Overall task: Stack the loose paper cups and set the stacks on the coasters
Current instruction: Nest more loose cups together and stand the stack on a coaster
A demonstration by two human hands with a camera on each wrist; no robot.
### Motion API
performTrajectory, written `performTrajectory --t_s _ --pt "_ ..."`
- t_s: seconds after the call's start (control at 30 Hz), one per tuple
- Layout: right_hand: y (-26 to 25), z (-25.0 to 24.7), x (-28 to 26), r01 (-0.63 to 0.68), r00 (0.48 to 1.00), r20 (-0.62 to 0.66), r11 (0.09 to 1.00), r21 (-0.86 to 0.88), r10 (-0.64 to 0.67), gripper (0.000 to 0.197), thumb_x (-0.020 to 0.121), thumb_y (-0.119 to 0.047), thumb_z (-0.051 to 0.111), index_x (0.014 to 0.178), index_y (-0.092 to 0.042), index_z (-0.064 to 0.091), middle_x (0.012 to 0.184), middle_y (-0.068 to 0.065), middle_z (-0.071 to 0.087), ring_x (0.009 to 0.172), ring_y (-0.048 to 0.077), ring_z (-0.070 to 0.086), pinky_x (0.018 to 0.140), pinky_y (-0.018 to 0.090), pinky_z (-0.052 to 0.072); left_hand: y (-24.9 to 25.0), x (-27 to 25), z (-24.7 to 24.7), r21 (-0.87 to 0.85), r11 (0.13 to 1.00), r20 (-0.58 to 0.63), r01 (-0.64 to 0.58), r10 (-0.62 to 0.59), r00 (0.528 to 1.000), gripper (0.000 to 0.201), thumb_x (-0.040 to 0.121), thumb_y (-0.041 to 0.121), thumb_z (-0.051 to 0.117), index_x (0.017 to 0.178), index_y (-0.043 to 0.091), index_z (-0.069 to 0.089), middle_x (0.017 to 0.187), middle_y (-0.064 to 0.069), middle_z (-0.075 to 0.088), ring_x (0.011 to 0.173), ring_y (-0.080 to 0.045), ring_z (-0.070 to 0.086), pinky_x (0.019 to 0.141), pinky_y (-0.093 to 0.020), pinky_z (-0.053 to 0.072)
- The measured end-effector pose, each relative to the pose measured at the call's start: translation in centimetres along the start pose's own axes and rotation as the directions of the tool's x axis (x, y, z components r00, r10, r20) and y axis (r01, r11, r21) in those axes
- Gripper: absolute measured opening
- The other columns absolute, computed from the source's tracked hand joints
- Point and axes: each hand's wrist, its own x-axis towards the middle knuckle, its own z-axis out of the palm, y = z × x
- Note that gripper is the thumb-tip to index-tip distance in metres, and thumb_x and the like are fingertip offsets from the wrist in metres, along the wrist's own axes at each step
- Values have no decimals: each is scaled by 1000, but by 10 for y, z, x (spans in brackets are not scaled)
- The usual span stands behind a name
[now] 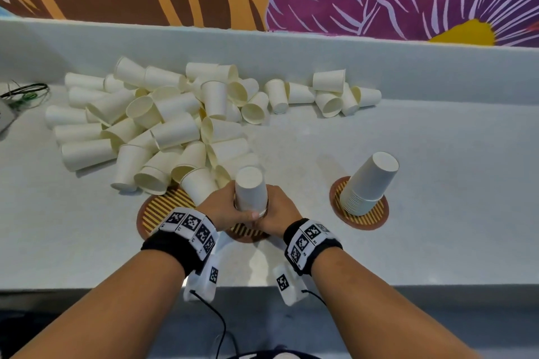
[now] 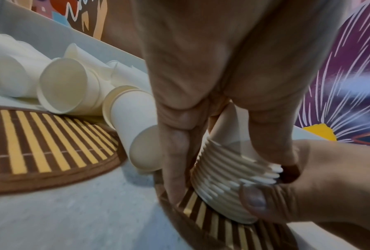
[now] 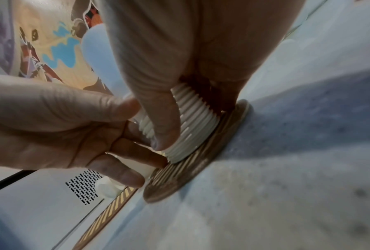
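Note:
A stack of upside-down white paper cups [image 1: 250, 192] stands between both hands at the counter's front centre. My left hand [image 1: 230, 208] grips its lower rims from the left, and my right hand [image 1: 277, 208] grips them from the right. The stack's lowest rim [image 2: 229, 203] meets the middle striped coaster [image 1: 248, 234], slightly tilted in the left wrist view. In the right wrist view my thumb lies across the ribbed rims [image 3: 197, 128] above that coaster [image 3: 190, 175]. Another finished stack [image 1: 370, 183] leans on the right coaster [image 1: 361, 217].
A big pile of loose cups [image 1: 163, 125] covers the counter's left and back, spilling onto the left coaster [image 1: 163, 208]. Several more cups [image 1: 332, 93] lie at the back right. Cables [image 1: 26, 93] sit at the far left. A raised ledge and painted wall close the back.

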Motion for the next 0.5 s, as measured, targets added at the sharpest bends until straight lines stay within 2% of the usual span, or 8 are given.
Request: performTrajectory --t_s 0.1,0.17,0.23,0.27,0.33,0.37,0.43,0.5 --pt "7 6 3 11 1000 -2 1000 17 -11 48 58 -44 71 103 -30 59 94 -6 67 88 10 66 69 33 59 3 2 2 22 1000 8 -20 20 1000 83 72 41 81 139 21 36 131 2 56 117 -17 54 96 -31 43" --pt "26 12 12 4 1000 16 1000 13 -4 57 59 -47 69 111 -33 52 103 -2 63 94 14 64 75 37 58 5 4 4 28 999 11 -27 27 1000 79 75 37 80 139 20 37 130 0 56 115 -16 53 92 -27 40" --pt "22 1 7 -29 999 36 999 -28 30 61 59 -43 67 116 -33 47 109 3 58 100 21 61 81 42 57 7 6 5 42 999 11 -25 24 1000 79 75 36 79 139 20 36 131 -1 56 116 -18 53 92 -27 39" --pt "18 -6 2 -52 998 36 997 -56 55 64 60 -35 66 120 -30 45 114 7 55 105 25 59 87 44 54 8 8 6 53 998 10 -20 19 1000 79 76 36 79 140 19 36 133 -2 56 119 -20 53 93 -28 39" --pt "24 -20 -4 -139 990 8 977 -161 142 71 71 -17 63 137 -18 38 133 14 43 126 31 44 104 40 42 10 10 6 78 997 12 -11 10 1000 81 77 37 77 142 19 34 136 -2 53 123 -23 51 97 -32 39" --pt "30 -27 -7 -205 979 -57 953 -225 197 69 79 -12 60 143 -13 33 142 15 35 133 31 35 109 38 34 11 11 6 83 997 14 -5 4 1000 81 77 37 77 142 19 33 136 -3 53 123 -23 51 99 -33 40" --pt "37 -37 -11 -284 953 -203 899 -333 226 62 87 -16 58 143 -7 33 148 14 28 139 32 25 114 36 25 13 13 7 82 997 16 6 -8 1000 81 77 37 77 142 19 33 136 -3 53 122 -24 51 99 -37 42" --pt "41 -43 -13 -344 934 -243 839 -422 261 65 86 -24 61 142 -6 33 151 17 24 142 34 19 118 40 18 16 14 8 75 997 19 16 -17 1000 80 77 36 77 141 18 33 134 -4 54 120 -25 52 93 -38 47"
